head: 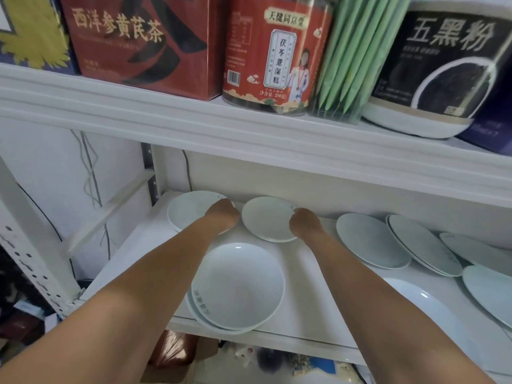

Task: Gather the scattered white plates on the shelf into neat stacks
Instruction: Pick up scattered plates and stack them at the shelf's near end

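Observation:
Several white plates lie on the white shelf (pixel 310 309). My left hand (pixel 223 216) grips the right rim of the back-left plate (pixel 187 210), which seems to sit on another plate. My right hand (pixel 304 223) grips the right rim of the back-middle plate (pixel 266 218). Near the front edge a small stack of two plates (pixel 238 289) overhangs the shelf lip. To the right lie a single plate (pixel 371 241), a stacked pair (pixel 422 245), and more plates (pixel 490 292) toward the far right. A large plate (pixel 424 309) shows beside my right forearm.
The upper shelf board (pixel 249 134) hangs low over the plates and carries a red box (pixel 144 42), a red tin (pixel 277 54), green sticks (pixel 357 59) and a black-labelled tub (pixel 443 67). A perforated metal post (pixel 30 259) stands at the left. Bags lie below the shelf.

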